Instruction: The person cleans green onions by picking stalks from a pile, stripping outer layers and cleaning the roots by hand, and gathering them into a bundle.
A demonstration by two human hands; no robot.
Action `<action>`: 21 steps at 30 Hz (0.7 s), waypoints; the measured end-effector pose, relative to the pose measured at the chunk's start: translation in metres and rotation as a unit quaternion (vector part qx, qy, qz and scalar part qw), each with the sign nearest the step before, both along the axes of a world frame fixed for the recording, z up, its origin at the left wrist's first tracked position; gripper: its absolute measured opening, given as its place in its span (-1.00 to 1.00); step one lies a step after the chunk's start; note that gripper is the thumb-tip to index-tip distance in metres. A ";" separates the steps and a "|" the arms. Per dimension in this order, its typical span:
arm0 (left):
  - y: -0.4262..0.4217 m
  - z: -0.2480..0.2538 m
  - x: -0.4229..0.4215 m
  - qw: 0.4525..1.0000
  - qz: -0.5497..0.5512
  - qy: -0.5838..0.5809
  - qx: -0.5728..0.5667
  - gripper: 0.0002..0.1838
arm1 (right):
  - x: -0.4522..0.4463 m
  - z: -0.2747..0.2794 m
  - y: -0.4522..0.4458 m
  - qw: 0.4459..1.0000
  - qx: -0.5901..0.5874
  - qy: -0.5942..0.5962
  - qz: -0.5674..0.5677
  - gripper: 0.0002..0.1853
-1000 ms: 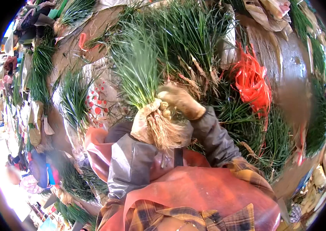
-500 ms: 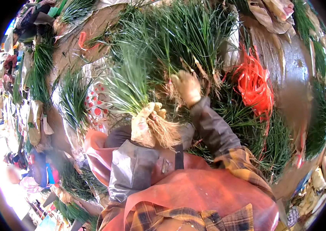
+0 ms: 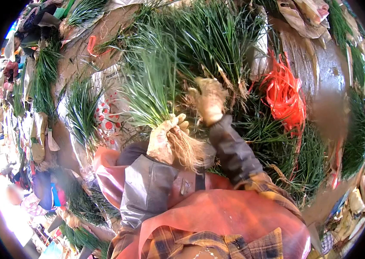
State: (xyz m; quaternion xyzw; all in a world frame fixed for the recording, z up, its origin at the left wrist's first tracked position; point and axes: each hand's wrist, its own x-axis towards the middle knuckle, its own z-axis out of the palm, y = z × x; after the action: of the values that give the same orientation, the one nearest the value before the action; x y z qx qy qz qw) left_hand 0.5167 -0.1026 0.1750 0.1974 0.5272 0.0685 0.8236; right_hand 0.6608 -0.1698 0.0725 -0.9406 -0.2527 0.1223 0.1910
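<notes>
My left hand (image 3: 161,140), in a dirty pale glove, is closed around a bunch of long green grass-like plants (image 3: 150,93). Their leaves point up and away from me, and pale stringy roots (image 3: 187,149) hang out on the right of the fist. My right hand (image 3: 210,98), gloved too, is beside the root ends of a large pile of the same plants (image 3: 217,39). Its fingers look bent and apart, slightly blurred, with nothing visible between them.
A tangle of red plastic ribbon (image 3: 282,97) lies right of the pile. More plants (image 3: 83,108) rest at left on a red-dotted white sack (image 3: 109,116). An orange-red apron (image 3: 225,216) covers my lap. At the far left a person (image 3: 44,190) is partly visible.
My left hand and its bunch have shifted slightly right, the leaves now more upright. My right hand has turned and moved slightly toward me, still by the pile's roots.
</notes>
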 end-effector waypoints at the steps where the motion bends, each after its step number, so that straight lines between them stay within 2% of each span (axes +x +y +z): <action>1: 0.002 -0.013 -0.007 0.999 0.000 -0.032 0.010 -0.81 | 0.009 -0.019 -0.005 0.998 -0.057 -0.017 0.020 -0.69; 2: 0.004 -0.016 -0.012 0.999 -0.003 -0.034 0.011 -0.81 | 0.015 -0.040 -0.014 0.992 -0.116 -0.035 0.039 -0.71; 3: 0.006 -0.017 -0.016 0.998 0.001 -0.060 -0.022 -0.80 | 0.018 -0.048 -0.020 0.992 -0.116 -0.037 0.037 -0.71; 4: 0.008 -0.016 -0.018 0.995 0.008 -0.088 -0.053 -0.78 | 0.023 -0.051 -0.022 0.996 -0.081 0.037 0.019 -0.72; 5: 0.005 -0.013 -0.019 0.986 0.027 -0.162 -0.023 -0.72 | 0.029 -0.055 -0.023 0.993 -0.044 0.111 0.006 -0.72; 6: 0.007 -0.019 -0.022 0.984 0.044 -0.172 -0.029 -0.68 | 0.027 -0.055 -0.032 0.985 0.072 0.158 -0.004 -0.72; 7: 0.005 -0.016 -0.023 0.981 0.047 -0.188 -0.032 -0.67 | 0.027 -0.054 -0.043 0.932 0.181 0.310 -0.046 -0.72; 8: 0.003 -0.012 -0.020 0.977 0.047 -0.208 -0.034 -0.67 | 0.028 -0.052 -0.050 0.844 0.284 0.446 -0.088 -0.72; 10: 0.000 -0.004 -0.010 0.989 -0.003 -0.146 0.017 -0.70 | 0.007 -0.010 -0.064 0.754 0.419 0.496 -0.097 -0.80; 11: 0.003 -0.018 -0.013 0.986 -0.034 -0.164 0.008 -0.73 | -0.008 0.031 -0.062 0.800 0.362 0.473 -0.070 -0.81; 14: -0.005 -0.003 -0.003 0.990 -0.015 -0.132 -0.043 -0.74 | -0.061 0.031 -0.063 0.739 0.426 0.522 0.015 -0.84; 16: -0.001 -0.008 -0.009 0.991 -0.021 -0.128 -0.031 -0.72 | -0.069 0.027 -0.053 0.822 0.415 0.386 0.049 -0.76; 17: 0.001 -0.009 -0.012 0.990 -0.015 -0.131 -0.045 -0.73 | -0.065 0.024 -0.047 0.593 0.557 0.569 -0.119 -0.64; 18: 0.000 -0.006 -0.013 0.989 -0.007 -0.134 -0.059 -0.74 | -0.040 0.040 -0.049 0.791 0.384 0.477 0.011 -0.58; 20: -0.004 0.001 -0.009 0.988 -0.020 -0.137 -0.074 -0.76 | -0.028 0.043 -0.030 0.573 0.439 0.687 -0.084 -0.64; 21: -0.003 0.004 -0.010 0.987 -0.022 -0.134 -0.084 -0.77 | -0.028 0.031 -0.026 0.490 0.449 0.744 -0.065 -0.70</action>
State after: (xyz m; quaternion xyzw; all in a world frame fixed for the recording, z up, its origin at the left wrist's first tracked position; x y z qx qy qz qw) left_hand 0.5066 -0.1056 0.1792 0.1278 0.4114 0.0317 0.9019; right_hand 0.6327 -0.1955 0.1038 -0.3003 0.0247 0.6340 0.7123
